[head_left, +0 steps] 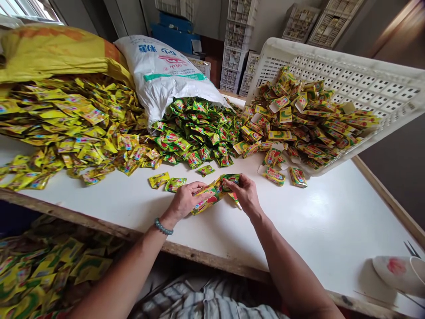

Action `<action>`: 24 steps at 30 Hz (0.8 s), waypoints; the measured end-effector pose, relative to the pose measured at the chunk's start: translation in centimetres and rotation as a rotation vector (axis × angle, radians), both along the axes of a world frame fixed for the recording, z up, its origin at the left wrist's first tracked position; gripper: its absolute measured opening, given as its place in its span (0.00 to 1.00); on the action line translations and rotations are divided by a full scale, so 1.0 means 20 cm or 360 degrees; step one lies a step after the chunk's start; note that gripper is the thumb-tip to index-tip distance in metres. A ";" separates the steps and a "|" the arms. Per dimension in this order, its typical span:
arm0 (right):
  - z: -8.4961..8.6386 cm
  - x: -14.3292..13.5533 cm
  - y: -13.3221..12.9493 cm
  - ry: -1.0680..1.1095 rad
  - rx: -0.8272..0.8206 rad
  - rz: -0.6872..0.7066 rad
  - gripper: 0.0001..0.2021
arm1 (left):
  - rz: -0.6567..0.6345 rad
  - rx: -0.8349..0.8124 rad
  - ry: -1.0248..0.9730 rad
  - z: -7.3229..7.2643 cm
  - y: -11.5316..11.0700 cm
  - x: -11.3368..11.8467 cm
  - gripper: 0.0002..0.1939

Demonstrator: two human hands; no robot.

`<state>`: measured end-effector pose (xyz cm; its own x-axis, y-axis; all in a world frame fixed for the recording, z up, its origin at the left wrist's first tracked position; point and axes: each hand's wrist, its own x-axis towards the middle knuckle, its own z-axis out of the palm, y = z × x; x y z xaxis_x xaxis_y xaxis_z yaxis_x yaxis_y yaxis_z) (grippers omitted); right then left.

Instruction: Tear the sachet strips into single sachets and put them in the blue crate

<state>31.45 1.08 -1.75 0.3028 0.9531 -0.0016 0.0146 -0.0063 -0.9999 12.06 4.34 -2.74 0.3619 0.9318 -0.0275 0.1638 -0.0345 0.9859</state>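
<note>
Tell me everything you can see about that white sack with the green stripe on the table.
The white sack looks like creased woven plastic, printed with big blue characters, a red emblem and a green stripe, with smaller lettering nearby. It lies down on the white tabletop, its mouth facing the near side. Green packets spill from the opening in a heap, its lower edge draped over them. It lies right beside the yellow sack. Neither hand touches it.

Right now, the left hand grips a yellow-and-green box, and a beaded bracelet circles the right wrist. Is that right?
Not quite: the beaded bracelet circles the left wrist, not the right, as the head view shows. The left hand does grip a yellow-and-green box.
</note>
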 end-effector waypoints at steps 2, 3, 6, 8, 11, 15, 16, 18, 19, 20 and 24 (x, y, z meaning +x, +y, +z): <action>0.01 0.00 0.00 0.0006 0.0011 0.0000 0.18 | 0.0019 0.0015 0.0005 0.00 0.00 0.00 0.20; 0.01 0.00 -0.01 -0.0025 0.0023 -0.0005 0.17 | 0.0023 0.0002 -0.0003 0.00 0.00 0.00 0.21; 0.02 0.00 -0.01 -0.0097 0.0085 -0.0025 0.15 | 0.0016 -0.0156 -0.0115 0.00 0.01 0.00 0.22; 0.02 -0.01 -0.02 -0.0011 0.0099 0.0023 0.15 | 0.0006 -0.0317 -0.0223 -0.01 0.01 0.00 0.23; 0.02 -0.02 -0.01 0.0223 0.0050 0.0103 0.16 | 0.0013 -0.0480 -0.0337 -0.02 0.01 0.00 0.24; 0.03 -0.01 -0.01 0.0314 0.0023 0.0035 0.18 | -0.0042 -0.0435 -0.0313 -0.01 0.00 0.00 0.25; 0.03 -0.01 -0.01 0.0307 0.0032 0.0024 0.18 | -0.0058 -0.0409 -0.0291 -0.01 0.00 0.00 0.25; 0.04 0.01 -0.01 0.0281 0.0073 -0.0005 0.18 | -0.0058 -0.0384 -0.0261 0.00 0.00 -0.01 0.25; 0.05 0.02 -0.01 0.0264 0.0107 -0.0035 0.17 | -0.0047 -0.0390 -0.0260 0.00 0.00 -0.01 0.25; 0.05 0.03 -0.01 0.0250 0.0145 -0.0072 0.17 | -0.0030 -0.0403 -0.0267 0.00 0.00 0.00 0.26; 0.05 0.01 -0.01 0.0267 0.0258 -0.0178 0.16 | 0.0038 -0.0465 -0.0372 -0.01 0.01 0.00 0.27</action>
<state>31.69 0.88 -0.70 0.4145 0.9057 0.0896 -0.1433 0.1621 -0.9763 12.10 4.59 -2.98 0.3683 0.9050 -0.2128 -0.0696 0.2551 0.9644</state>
